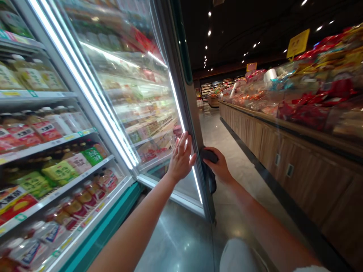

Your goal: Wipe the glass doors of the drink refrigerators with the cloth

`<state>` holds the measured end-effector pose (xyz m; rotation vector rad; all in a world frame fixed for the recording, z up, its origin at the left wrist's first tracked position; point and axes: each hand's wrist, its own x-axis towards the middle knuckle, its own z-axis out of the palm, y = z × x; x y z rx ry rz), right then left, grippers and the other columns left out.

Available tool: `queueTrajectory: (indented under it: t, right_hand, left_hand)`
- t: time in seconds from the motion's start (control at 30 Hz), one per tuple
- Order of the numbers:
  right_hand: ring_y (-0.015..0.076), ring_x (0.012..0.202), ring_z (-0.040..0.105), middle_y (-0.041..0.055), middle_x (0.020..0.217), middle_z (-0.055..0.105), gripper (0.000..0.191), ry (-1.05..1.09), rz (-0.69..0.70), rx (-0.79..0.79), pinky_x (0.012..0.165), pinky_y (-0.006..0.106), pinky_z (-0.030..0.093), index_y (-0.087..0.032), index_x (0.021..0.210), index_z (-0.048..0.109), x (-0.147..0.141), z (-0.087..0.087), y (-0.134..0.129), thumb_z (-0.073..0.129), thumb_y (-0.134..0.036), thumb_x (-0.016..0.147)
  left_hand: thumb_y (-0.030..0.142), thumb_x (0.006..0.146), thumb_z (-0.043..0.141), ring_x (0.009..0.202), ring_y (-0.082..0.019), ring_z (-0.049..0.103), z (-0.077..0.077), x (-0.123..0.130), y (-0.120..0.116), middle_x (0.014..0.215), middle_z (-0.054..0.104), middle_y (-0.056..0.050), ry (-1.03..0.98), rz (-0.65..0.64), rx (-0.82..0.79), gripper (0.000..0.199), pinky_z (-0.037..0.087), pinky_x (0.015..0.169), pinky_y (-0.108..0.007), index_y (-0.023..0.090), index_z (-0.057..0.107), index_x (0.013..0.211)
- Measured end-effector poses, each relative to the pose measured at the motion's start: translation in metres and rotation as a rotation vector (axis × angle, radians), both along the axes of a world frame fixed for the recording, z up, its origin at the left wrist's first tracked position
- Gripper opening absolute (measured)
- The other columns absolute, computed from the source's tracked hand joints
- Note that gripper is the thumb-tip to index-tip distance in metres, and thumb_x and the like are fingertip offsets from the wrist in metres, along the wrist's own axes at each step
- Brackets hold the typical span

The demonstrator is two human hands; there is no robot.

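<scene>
A glass cooler door (184, 206) stands swung out from a tall drinks cooler (113, 215). My left hand (181, 156) lies with fingers stretched out at the inner side of the door, beside the lit strip near its frame. On the outer side, my right hand (219, 166) is closed around a dark cloth-like bundle (209, 155) at the door's edge. Part of the bundle hangs down below the fingers. Its exact kind is hard to make out, and the door frame hides some of it.
Bottles and cartons (61, 172) fill several shelves (53, 198) of the cooler on the left. To the right runs a long wood-panelled display counter (263, 143) heaped with wrapped goods (306, 105). A shiny floor aisle (235, 155) lies between door and counter.
</scene>
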<state>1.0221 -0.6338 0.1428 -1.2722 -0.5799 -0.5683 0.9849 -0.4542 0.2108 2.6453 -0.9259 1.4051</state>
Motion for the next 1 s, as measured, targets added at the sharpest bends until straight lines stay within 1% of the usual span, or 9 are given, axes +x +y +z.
queueTrajectory:
  t: [0.1,0.23,0.37,0.43,0.53,0.67,0.8,0.9,1.0]
  right_hand:
    - [0.022,0.102,0.067,0.0023,0.106,0.073,0.031,-0.023,0.014,-0.022,0.097,0.039,0.053,-0.025,0.105,0.071,-0.013,-0.002,0.005,0.075,-0.024,0.075]
    - [0.0215,0.101,0.066,0.0025,0.105,0.07,0.031,-0.113,0.064,-0.078,0.093,0.037,0.054,-0.026,0.106,0.069,-0.031,0.001,0.012,0.075,-0.024,0.076]
    - [0.0215,0.102,0.066,0.0034,0.106,0.068,0.028,-0.216,0.132,-0.117,0.091,0.036,0.055,-0.027,0.106,0.068,-0.053,0.008,0.02,0.073,-0.022,0.078]
    - [0.0218,0.102,0.066,0.0044,0.107,0.067,0.03,-0.259,0.182,-0.13,0.09,0.036,0.055,-0.028,0.107,0.068,-0.065,0.01,0.024,0.072,-0.02,0.079]
    - [0.0214,0.1,0.066,0.0053,0.107,0.065,0.033,-0.326,0.291,-0.138,0.086,0.035,0.056,-0.027,0.11,0.068,-0.081,0.012,0.031,0.069,-0.017,0.078]
    - [0.0219,0.1,0.066,0.0058,0.108,0.065,0.038,-0.397,0.436,-0.13,0.086,0.035,0.056,-0.027,0.112,0.067,-0.102,0.012,0.049,0.067,-0.015,0.076]
    - [0.0219,0.102,0.065,0.0061,0.113,0.061,0.046,-0.492,0.567,-0.102,0.087,0.034,0.055,-0.028,0.115,0.066,-0.125,0.012,0.079,0.063,-0.013,0.071]
    - [0.0222,0.103,0.064,0.007,0.117,0.059,0.047,-0.577,0.663,-0.086,0.087,0.035,0.055,-0.027,0.117,0.065,-0.147,0.012,0.105,0.062,-0.015,0.071]
    - [0.0225,0.105,0.062,0.0077,0.12,0.058,0.048,-0.66,0.731,-0.081,0.086,0.036,0.055,-0.027,0.12,0.064,-0.17,0.01,0.135,0.062,-0.015,0.074]
  left_hand:
    - [0.038,0.103,0.05,0.159,-0.031,0.018,-0.001,-0.014,0.004,0.172,0.013,-0.019,-0.044,-0.01,-0.042,0.086,0.029,0.127,-0.051,0.021,-0.007,0.165]
    - [0.042,0.101,0.055,0.157,-0.031,0.024,0.0,-0.041,0.011,0.169,0.022,-0.02,-0.113,-0.021,-0.1,0.086,0.036,0.123,-0.049,0.02,0.002,0.166]
    - [0.041,0.101,0.055,0.153,-0.032,0.033,0.002,-0.076,0.018,0.165,0.03,-0.02,-0.161,0.039,-0.146,0.083,0.04,0.12,-0.05,0.021,0.008,0.166]
    - [0.041,0.1,0.056,0.15,-0.033,0.038,0.003,-0.095,0.022,0.161,0.034,-0.02,-0.174,0.103,-0.153,0.082,0.042,0.118,-0.05,0.022,0.01,0.165]
    - [0.041,0.099,0.058,0.142,-0.032,0.045,0.002,-0.126,0.031,0.153,0.04,-0.019,-0.214,0.221,-0.152,0.082,0.045,0.114,-0.048,0.021,0.014,0.165]
    - [0.039,0.099,0.054,0.128,-0.029,0.052,-0.001,-0.169,0.043,0.139,0.045,-0.017,-0.288,0.378,-0.122,0.078,0.05,0.105,-0.044,0.019,0.016,0.165]
    - [0.035,0.101,0.045,0.126,-0.029,0.05,-0.002,-0.215,0.056,0.137,0.044,-0.018,-0.306,0.557,-0.115,0.074,0.049,0.103,-0.044,0.015,0.014,0.165]
    - [0.037,0.102,0.041,0.125,-0.029,0.049,-0.002,-0.25,0.066,0.139,0.044,-0.018,-0.301,0.696,-0.138,0.072,0.047,0.103,-0.046,0.017,0.013,0.165]
    - [0.041,0.103,0.038,0.126,-0.031,0.049,-0.003,-0.282,0.076,0.141,0.044,-0.018,-0.285,0.844,-0.2,0.071,0.045,0.104,-0.05,0.02,0.011,0.166]
